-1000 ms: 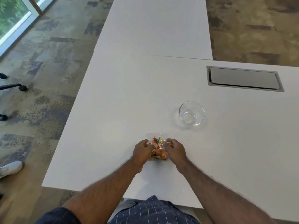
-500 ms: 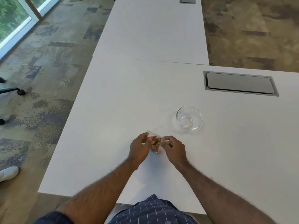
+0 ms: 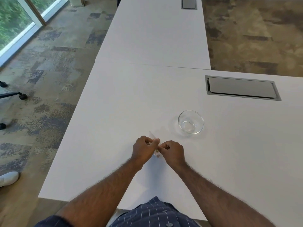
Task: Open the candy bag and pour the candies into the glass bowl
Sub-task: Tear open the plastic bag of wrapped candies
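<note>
A small clear candy bag (image 3: 152,136) is pinched between my two hands above the white table (image 3: 114,112); only its transparent top corner and a sliver of candies near my fingers show, the rest is hidden. My left hand (image 3: 142,149) grips the bag's left side and my right hand (image 3: 172,151) grips its right side, fingertips nearly touching. The empty glass bowl (image 3: 191,122) stands on the table a little beyond and to the right of my right hand.
A grey cable hatch (image 3: 242,87) is set in the table behind the bowl. A second white table (image 3: 155,38) adjoins at the back. A chair base (image 3: 14,95) and a white shoe (image 3: 8,178) are on the floor at left.
Both hands have closed together over the bag and lifted it upright, so the orange candies, plain a second ago, are now almost hidden. The camera tilted up slightly.
</note>
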`<state>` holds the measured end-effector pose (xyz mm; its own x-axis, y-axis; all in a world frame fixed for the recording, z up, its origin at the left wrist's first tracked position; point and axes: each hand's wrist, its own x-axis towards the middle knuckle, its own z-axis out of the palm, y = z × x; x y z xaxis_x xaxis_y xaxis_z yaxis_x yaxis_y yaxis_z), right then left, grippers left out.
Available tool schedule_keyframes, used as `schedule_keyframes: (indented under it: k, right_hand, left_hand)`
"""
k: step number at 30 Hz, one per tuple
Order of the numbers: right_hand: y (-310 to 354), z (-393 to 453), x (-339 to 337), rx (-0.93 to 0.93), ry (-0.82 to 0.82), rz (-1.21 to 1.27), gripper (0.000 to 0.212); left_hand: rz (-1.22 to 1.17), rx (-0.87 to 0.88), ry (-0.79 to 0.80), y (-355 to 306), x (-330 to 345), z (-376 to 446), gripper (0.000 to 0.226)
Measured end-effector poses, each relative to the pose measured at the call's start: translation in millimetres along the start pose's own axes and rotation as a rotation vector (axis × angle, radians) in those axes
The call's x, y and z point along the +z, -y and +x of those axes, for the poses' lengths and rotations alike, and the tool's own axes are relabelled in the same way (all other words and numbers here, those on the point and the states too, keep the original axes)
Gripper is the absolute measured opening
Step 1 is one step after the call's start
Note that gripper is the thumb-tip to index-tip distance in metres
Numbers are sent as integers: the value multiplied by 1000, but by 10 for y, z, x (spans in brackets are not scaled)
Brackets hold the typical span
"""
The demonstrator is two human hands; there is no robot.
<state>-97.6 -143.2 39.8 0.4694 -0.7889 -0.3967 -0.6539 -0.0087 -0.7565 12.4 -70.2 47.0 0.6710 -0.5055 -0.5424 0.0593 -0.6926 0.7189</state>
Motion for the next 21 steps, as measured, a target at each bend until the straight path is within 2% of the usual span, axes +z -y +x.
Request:
schedule_keyframes:
  k: [4,10,21]
  right_hand:
    - [17,-34,21,-24,39,4,25]
    - [68,-80,12,-63,143,64,22]
    - [34,-27,15,102,262,375,20]
  left_hand:
    - [-5,-11,-17,-6,-14,6,23]
    - [-57,-18,11,2,-77,13,22]
    - [-118,18,148,118,-219,-44,10]
